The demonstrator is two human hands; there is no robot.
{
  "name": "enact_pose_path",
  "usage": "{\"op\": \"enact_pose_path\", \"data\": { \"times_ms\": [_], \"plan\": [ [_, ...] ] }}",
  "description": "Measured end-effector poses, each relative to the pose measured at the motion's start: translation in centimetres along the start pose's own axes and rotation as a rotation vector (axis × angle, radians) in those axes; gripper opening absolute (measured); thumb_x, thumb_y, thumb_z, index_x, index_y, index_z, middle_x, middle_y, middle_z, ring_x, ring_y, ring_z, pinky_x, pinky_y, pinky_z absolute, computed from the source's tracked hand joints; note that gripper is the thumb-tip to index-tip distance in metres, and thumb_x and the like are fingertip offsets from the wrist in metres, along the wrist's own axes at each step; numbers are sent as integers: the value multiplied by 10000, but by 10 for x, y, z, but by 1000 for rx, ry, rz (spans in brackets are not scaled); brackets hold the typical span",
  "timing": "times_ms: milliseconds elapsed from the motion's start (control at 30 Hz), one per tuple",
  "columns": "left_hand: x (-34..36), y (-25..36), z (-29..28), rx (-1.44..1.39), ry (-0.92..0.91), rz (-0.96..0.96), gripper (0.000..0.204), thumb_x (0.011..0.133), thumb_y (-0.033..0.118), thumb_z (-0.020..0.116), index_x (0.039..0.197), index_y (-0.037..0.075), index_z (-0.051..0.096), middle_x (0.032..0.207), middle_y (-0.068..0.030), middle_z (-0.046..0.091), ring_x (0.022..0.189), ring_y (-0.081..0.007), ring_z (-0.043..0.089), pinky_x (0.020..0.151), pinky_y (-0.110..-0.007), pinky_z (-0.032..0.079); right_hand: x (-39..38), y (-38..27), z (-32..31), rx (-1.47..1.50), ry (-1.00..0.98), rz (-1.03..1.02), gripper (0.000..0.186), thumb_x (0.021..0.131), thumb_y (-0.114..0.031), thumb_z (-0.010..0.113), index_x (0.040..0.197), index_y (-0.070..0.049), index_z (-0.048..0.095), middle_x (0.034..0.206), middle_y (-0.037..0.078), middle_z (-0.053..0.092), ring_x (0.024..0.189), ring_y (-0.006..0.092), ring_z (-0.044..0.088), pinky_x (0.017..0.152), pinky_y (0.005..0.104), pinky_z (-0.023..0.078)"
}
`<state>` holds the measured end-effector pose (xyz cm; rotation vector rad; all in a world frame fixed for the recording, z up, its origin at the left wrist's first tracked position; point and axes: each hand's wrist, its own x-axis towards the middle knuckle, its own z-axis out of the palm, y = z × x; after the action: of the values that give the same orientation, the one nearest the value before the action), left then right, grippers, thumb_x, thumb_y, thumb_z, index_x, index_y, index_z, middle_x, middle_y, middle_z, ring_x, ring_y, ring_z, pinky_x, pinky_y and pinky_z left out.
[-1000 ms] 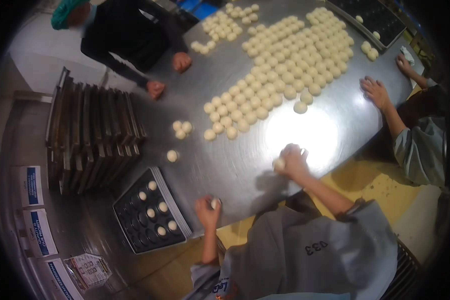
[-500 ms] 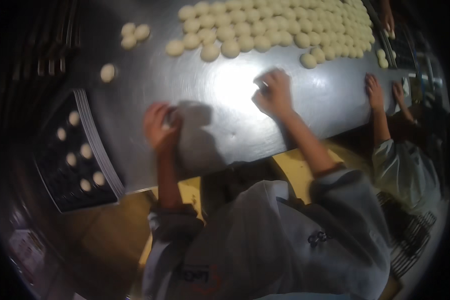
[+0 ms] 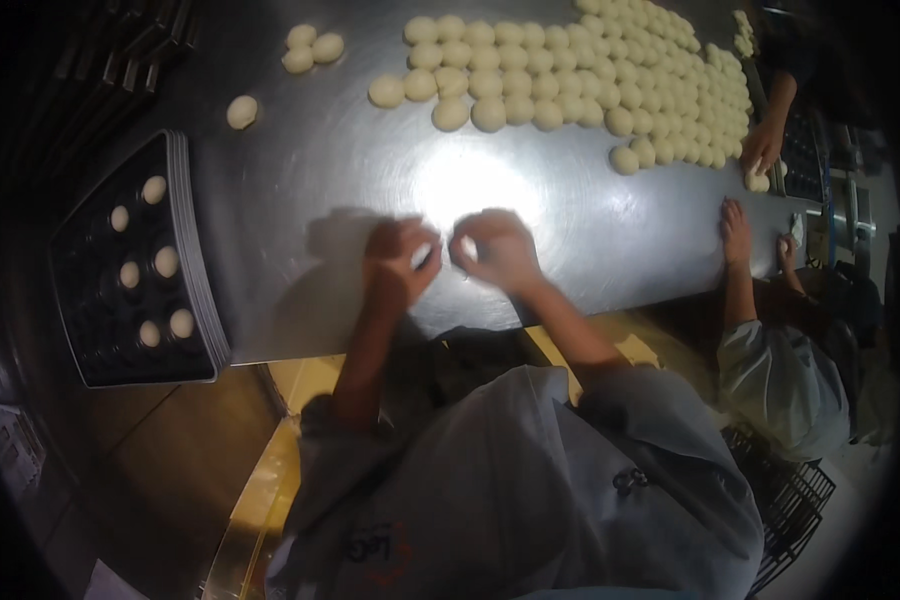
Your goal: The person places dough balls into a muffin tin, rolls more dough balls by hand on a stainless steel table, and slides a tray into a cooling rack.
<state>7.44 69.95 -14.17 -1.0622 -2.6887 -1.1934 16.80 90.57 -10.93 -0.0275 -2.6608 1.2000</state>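
Observation:
My left hand [image 3: 398,262] and my right hand [image 3: 498,252] are close together over the near part of the steel table [image 3: 590,215]. Both have curled fingers, thumbs and fingertips turned toward each other. A pale patch shows inside the curl of each hand; blur hides whether it is dough or bright metal behind. Beyond them, many round dough balls [image 3: 515,85] sit in tight rows. To the left lie one separate dough ball [image 3: 241,112] and a cluster of three dough balls [image 3: 326,47].
At the table's left end is a stack of dark trays [image 3: 185,240] with round cups; the top one holds several dough balls [image 3: 166,262]. On the right, a co-worker's hand [image 3: 736,232] rests at the near edge, and another person's hand [image 3: 763,150] reaches dough across the table. Metal racks [image 3: 120,50] stand far left.
My hands have come together from wide apart: the left moved right, the right moved left and nearer. The view has shifted. At the far right, a person's hand has reached down to dough.

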Motion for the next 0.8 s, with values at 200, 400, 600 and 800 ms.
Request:
{"op": "enact_pose_path", "data": {
  "times_ms": [200, 400, 600, 800],
  "plan": [
    [-3, -23, -49, -46, 166, -142, 122, 803, 104, 764, 921, 116, 734, 1073, -80, 716, 1004, -300, 671, 930, -438, 513, -4, 60, -63, -292, 77, -66, 127, 749, -169, 766, 810, -123, 664, 857, 52, 648, 949, 266, 616, 818, 450, 439],
    [-27, -9, 0, -18, -60, -76, 120, 810, 165, 767, 903, 97, 735, 1130, -103, 712, 1056, -312, 653, 951, -440, 505, -31, 9, -1, 45, -82, -79, 130, 774, -186, 778, 834, -110, 691, 954, 76, 692, 1004, 285, 646, 997, 448, 466],
    [7, -7, -44, 64, 188, -56, 162, 757, 148, 800, 890, 93, 728, 1060, -97, 721, 1017, -326, 669, 911, -445, 533, -8, 59, -66, -276, 195, -109, 205, 701, -246, 799, 831, -145, 677, 916, 60, 571, 934, 341, 523, 836, 483, 393],
    [-22, 19, 8, -69, 2, 34, 150, 745, 94, 780, 879, 77, 715, 1042, -96, 711, 1040, -311, 651, 942, -433, 514, -33, 9, -13, 105, -21, -135, 181, 730, -175, 805, 865, -109, 703, 1002, 91, 687, 979, 299, 637, 871, 419, 487]
  ]
}}
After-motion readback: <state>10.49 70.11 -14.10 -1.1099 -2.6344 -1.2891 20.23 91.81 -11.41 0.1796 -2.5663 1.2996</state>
